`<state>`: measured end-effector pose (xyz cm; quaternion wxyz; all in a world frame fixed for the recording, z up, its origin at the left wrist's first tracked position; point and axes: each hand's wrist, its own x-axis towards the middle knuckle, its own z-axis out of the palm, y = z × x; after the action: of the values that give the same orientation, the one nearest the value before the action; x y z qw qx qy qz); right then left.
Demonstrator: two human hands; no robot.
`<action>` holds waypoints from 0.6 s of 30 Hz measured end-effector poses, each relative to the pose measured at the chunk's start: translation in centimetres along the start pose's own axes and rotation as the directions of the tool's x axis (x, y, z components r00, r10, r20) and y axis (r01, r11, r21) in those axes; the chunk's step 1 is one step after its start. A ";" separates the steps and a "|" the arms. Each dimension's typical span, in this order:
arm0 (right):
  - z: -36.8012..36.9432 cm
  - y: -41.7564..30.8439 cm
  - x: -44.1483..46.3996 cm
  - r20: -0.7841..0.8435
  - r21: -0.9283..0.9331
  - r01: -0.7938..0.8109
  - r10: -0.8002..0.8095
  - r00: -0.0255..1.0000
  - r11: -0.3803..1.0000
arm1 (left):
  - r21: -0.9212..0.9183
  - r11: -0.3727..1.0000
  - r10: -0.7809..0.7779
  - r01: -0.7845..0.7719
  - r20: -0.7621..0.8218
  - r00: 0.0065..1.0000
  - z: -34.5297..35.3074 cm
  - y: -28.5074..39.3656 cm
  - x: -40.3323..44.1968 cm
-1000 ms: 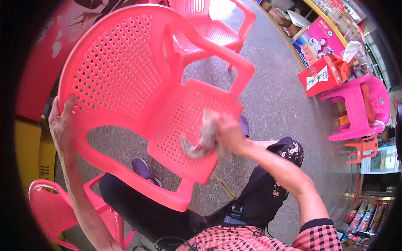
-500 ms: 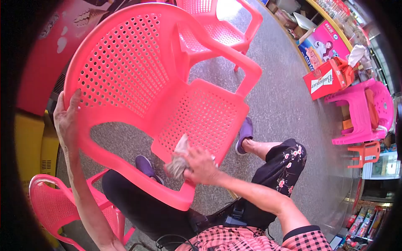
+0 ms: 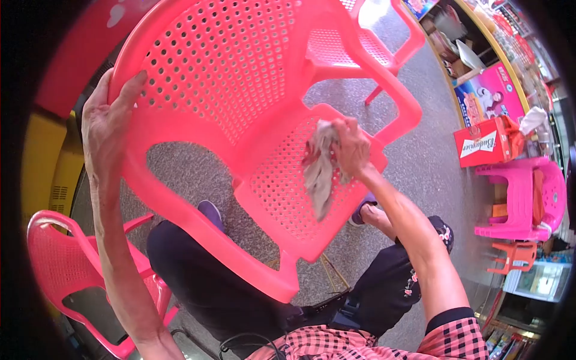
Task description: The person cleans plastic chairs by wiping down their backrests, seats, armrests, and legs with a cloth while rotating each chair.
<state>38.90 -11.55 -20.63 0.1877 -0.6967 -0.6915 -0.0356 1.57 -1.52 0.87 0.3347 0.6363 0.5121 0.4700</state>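
I have the left hand (image 3: 108, 123) clamped on the outer edge of a glossy coral-pink plastic armchair with a perforated back and seat (image 3: 264, 147). Its thumb lies over the front of the backrest by the holes; the other fingers wrap round the edge, and I cannot see their tips. The chair spans the space between my two sets of fingers, its seat directly under the right ones; I cannot tell from here how its legs stand on the floor.

My right hand (image 3: 354, 144) has its fingers bent and closed on a crumpled greyish-white cloth (image 3: 324, 174) with a reddish patch. The cloth rests on the seat, just beside those fingertips, one end trailing down toward the front corner nearest me. I cannot make out every finger, as some are hidden by the others and by the folds.

Beyond the right fingers, a second pink plastic armchair (image 3: 345, 51) stands on the speckled grey floor (image 3: 432, 138). Well apart to their right are a red cardboard box with white "Budweiser" lettering (image 3: 486, 143) and, just below it, a bright magenta plastic chair (image 3: 522, 192). Below the left fingers, near that forearm, is another pink perforated armchair (image 3: 66, 258).
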 end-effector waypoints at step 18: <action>3.7 -15.7 -4.5 0.207 0.624 0.088 -0.274 0.939 0.776 | -0.007 1.000 0.030 -0.030 -0.002 1.000 0.7 -0.3 0.4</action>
<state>22.62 -15.07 -22.13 0.2942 -0.5265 -0.7502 0.2708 2.13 -1.04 0.48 0.3293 0.6424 0.5012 0.4771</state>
